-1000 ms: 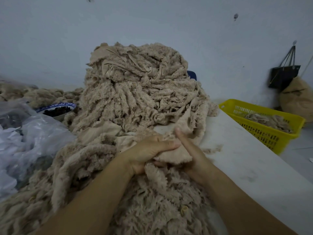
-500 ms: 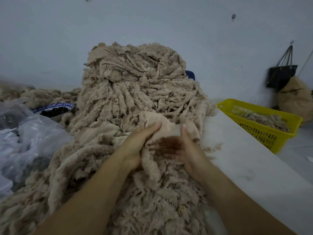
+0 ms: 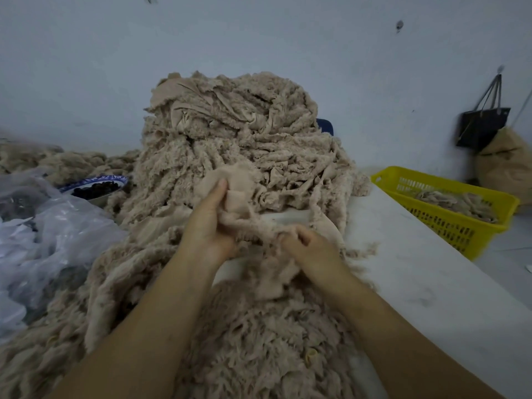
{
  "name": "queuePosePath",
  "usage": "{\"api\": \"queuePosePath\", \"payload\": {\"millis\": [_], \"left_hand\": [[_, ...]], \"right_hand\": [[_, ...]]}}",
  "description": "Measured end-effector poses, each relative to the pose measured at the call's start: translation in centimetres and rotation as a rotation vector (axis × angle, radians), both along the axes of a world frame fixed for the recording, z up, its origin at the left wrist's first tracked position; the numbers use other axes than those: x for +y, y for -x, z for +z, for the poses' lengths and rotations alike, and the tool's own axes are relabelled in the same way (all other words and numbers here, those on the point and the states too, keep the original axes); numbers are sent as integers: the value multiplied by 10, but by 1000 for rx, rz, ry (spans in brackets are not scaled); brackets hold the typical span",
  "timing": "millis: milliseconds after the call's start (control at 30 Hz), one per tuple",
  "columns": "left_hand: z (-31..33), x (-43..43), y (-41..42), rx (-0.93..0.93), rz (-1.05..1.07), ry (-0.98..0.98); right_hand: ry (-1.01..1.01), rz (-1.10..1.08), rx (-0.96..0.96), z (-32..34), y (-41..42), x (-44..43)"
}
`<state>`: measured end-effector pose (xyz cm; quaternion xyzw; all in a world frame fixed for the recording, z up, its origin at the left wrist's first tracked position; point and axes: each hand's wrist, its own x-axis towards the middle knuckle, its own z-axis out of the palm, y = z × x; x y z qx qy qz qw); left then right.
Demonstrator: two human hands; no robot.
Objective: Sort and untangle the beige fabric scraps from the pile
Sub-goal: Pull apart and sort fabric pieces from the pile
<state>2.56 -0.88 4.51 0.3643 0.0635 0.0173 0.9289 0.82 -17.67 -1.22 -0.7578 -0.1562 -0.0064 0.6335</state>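
Note:
A tall pile of beige fabric scraps [image 3: 236,145] rises at the middle of the white table [image 3: 426,277] and spills toward me. My left hand [image 3: 210,223] holds the upper end of one beige scrap [image 3: 239,194], thumb pressed on its top. My right hand [image 3: 311,249] grips the lower, frayed end of the same scrap with curled fingers. The scrap stretches between the two hands just above the loose heap [image 3: 259,335] in front of me. My fingertips are partly buried in the fabric.
A yellow plastic basket [image 3: 466,226] with a few beige scraps stands at the right table edge. A crumpled clear plastic bag [image 3: 49,231] lies at the left, a blue-rimmed bowl [image 3: 98,187] of dark things behind it. A black bag [image 3: 483,125] hangs on the wall.
My hands have drawn apart. The left hand rose with the scrap's upper end, while the right hand dropped lower and closed round the frayed end, stretching the scrap out.

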Motion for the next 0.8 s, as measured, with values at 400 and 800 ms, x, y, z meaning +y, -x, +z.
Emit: {"api": "queuePosePath", "payload": {"millis": [400,800], "left_hand": [[-5,13,-7,17,73,-103],[-29,-33,8,-189,-105,-798]], "right_hand": [[-895,85,296,13,-14,-31],[-525,-93,85,8,-11,-12]]}}
